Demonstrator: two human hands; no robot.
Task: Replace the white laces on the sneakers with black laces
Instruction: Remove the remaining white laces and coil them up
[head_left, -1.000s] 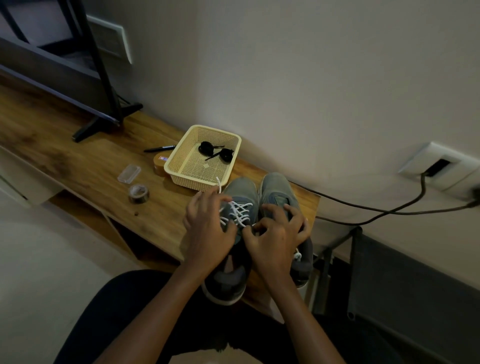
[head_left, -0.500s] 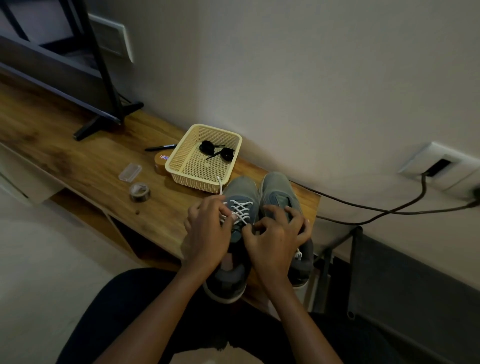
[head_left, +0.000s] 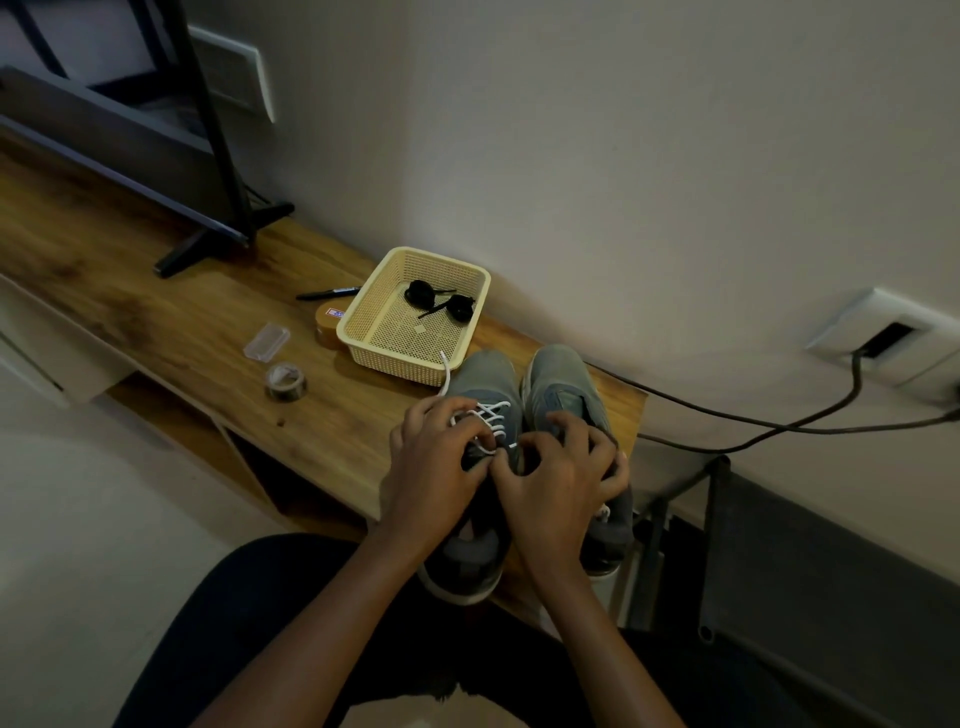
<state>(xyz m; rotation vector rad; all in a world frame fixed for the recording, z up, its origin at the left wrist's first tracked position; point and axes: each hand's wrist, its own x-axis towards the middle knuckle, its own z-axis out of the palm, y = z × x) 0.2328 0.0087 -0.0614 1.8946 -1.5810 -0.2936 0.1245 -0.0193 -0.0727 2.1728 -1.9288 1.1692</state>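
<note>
Two grey sneakers stand side by side on the wooden bench, toes toward the wall: the left sneaker (head_left: 485, 379) and the right sneaker (head_left: 561, 384). The left one carries a white lace (head_left: 493, 415), with a loose end curling up toward the basket. My left hand (head_left: 436, 467) has its fingers curled on the lace at the shoe's left side. My right hand (head_left: 556, 483) has curled fingertips at the lace near the tongue. Two coiled black laces (head_left: 439, 301) lie in a cream basket (head_left: 374, 340).
A black marker (head_left: 327, 293), a small orange box (head_left: 327, 322), a clear plastic case (head_left: 266, 341) and a tape roll (head_left: 285, 382) lie on the bench (head_left: 156, 312). A TV stand leg (head_left: 208, 244) stands far left. A black cable (head_left: 753, 421) runs along the wall.
Both hands have shifted slightly over the left sneaker's lacing, with the left hand's fingers sliding further up over the lace. The sneakers have stayed in place.
</note>
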